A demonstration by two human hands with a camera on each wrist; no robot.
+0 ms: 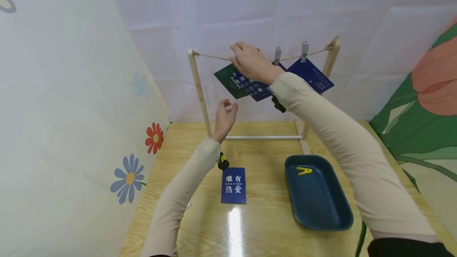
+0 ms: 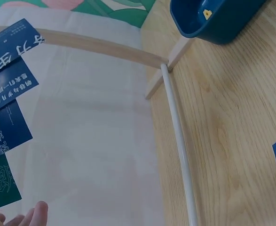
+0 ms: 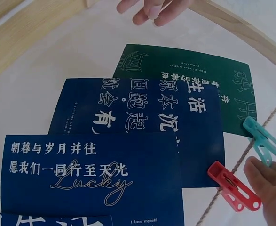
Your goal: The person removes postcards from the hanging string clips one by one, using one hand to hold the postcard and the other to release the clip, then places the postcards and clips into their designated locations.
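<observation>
A row of printed cards hangs from a twine line point(image 1: 210, 56). At its left end is a green card point(image 3: 189, 63), held on the twine by a teal clothespin point(image 3: 262, 137). The thumb and fingers of my right hand point(image 1: 251, 63) lie loosely around that clothespin's tail, and its handles stand spread. A red clothespin point(image 3: 232, 186) grips the neighbouring dark blue card point(image 3: 147, 106). Below the green card's lower corner, my left hand point(image 1: 225, 119) is raised, fingers loosely bent and nothing in them. Two metal clips point(image 1: 277, 55) hold the cards farther right, partly covered by my right forearm.
Wooden posts point(image 1: 200, 90) carry the twine, joined low down by a white bar point(image 1: 262, 137). One blue card point(image 1: 233, 199) lies flat on the table. A dark blue tray point(image 1: 317, 205) at the right contains a yellow clothespin point(image 1: 304, 171). Decorated cloth walls enclose the sides.
</observation>
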